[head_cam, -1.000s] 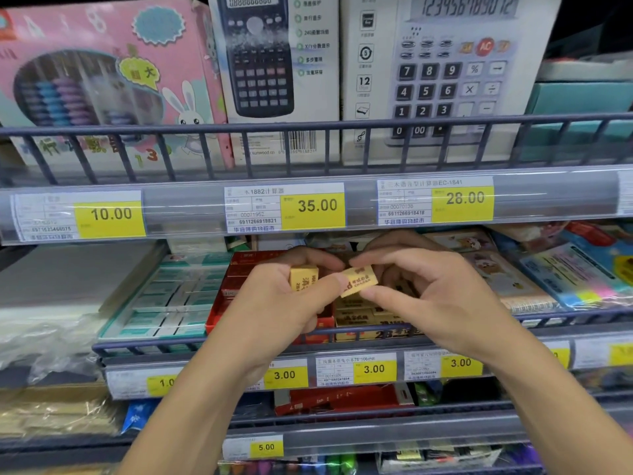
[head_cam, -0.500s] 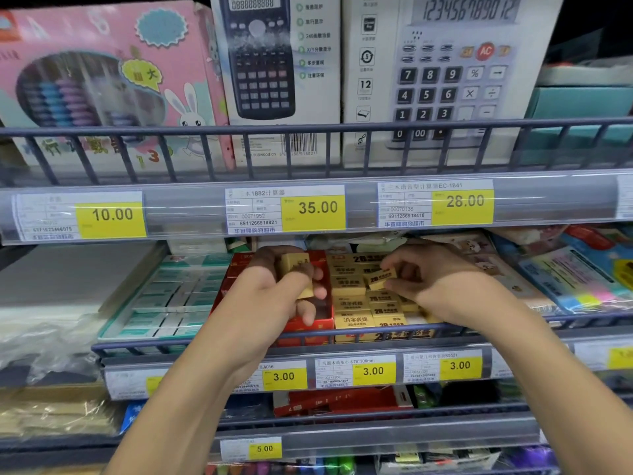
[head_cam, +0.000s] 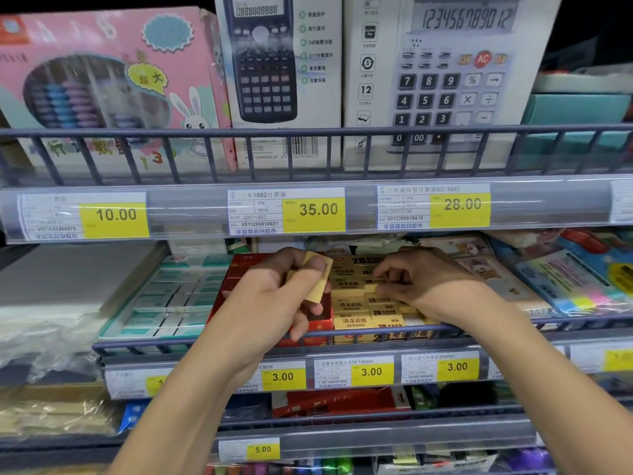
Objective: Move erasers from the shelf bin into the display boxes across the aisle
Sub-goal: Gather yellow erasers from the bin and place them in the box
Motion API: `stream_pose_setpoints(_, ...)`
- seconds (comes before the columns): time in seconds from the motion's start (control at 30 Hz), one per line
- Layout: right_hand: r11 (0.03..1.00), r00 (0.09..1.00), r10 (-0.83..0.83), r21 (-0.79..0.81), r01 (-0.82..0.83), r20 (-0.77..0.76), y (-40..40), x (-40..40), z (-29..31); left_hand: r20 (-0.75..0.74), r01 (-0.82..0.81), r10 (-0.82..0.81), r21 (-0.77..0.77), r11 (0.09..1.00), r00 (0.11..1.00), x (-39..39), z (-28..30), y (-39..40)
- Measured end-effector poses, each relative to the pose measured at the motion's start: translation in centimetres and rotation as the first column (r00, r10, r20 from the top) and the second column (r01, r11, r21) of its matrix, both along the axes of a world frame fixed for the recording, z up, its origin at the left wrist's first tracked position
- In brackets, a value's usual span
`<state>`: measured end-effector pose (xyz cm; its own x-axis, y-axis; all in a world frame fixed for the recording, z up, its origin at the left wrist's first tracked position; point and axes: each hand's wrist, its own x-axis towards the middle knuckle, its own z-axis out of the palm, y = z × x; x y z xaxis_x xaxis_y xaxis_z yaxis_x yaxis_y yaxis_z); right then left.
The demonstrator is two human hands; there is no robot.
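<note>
Over the erasers (head_cam: 356,305), left hand (head_cam: 274,296) grips some.

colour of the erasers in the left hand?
Pale yellow erasers, held in the left hand; head view shows it.

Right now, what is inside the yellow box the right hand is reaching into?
The yellow box holds rows of yellow erasers with printed wrappers. The right hand covers those at the box's right side, and whatever lies beneath the top layer cannot be seen.

Price rail (head_cam: 191,214) caps reach above; wire fence (head_cam: 376,332) blocks front low
</note>
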<state>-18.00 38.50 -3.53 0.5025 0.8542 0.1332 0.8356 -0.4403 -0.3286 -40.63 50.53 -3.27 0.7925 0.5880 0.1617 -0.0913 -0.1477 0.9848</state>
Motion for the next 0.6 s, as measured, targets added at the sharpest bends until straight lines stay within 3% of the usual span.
stream_pose_setpoints(0.1, 0.999, 1.000, -0.013, -0.035, 0.013, -0.015, -0.5, -0.5, 0.5, -0.005, 0.031, -0.031, -0.005, 1.000, 1.000, 0.0, 0.1, -0.2)
stream_pose_setpoints(0.17, 0.997, 0.997, -0.028, -0.065, 0.032, 0.066, -0.9, -0.9, 0.7, -0.005, 0.035, -0.035, 0.013, 0.999, 0.999, -0.1, 0.2, -0.3)
stream_pose_setpoints(0.23, 1.000, 0.990, -0.024, 0.007, 0.023, 0.140, -1.3, -1.8, 0.9, 0.016, 0.030, -0.031, 0.018, 0.999, 0.999, -0.1, 0.1, -0.3)
stream_pose_setpoints(0.27, 0.995, 0.995, -0.005, 0.098, -0.005, 0.098, -1.6, -2.5, 1.0, 0.021, 0.018, -0.018, 0.022, 1.000, 1.000, -0.1, 0.1, -0.3)
stream_pose_setpoints(0.33, 0.947, 0.981, 0.133, 0.310, -0.084, -0.141, -2.0, -4.1, 1.0, 0.035, -0.019, 0.018, 0.027, 0.999, 0.999, -0.1, 0.1, -0.3)
stream_pose_setpoints(0.4, 0.874, 0.880, 0.337, 0.460, -0.160, -0.334, -2.1, -5.7, 1.0, 0.043, -0.047, 0.046, 0.020, 0.999, 0.998, -0.1, 0.0, -0.4)
stream_pose_setpoints(0.5, 0.780, 0.742, 0.505, 0.601, -0.174, -0.441, -2.2, -7.2, 1.1, 0.063, -0.065, 0.065, -0.005, 0.998, 0.996, -0.3, 0.0, -0.4)
stream_pose_setpoints(0.6, 0.748, 0.678, 0.545, 0.652, -0.126, -0.493, -2.2, -7.6, 1.0, 0.083, -0.069, 0.070, -0.015, 0.998, 0.994, -0.6, 0.1, -0.5)
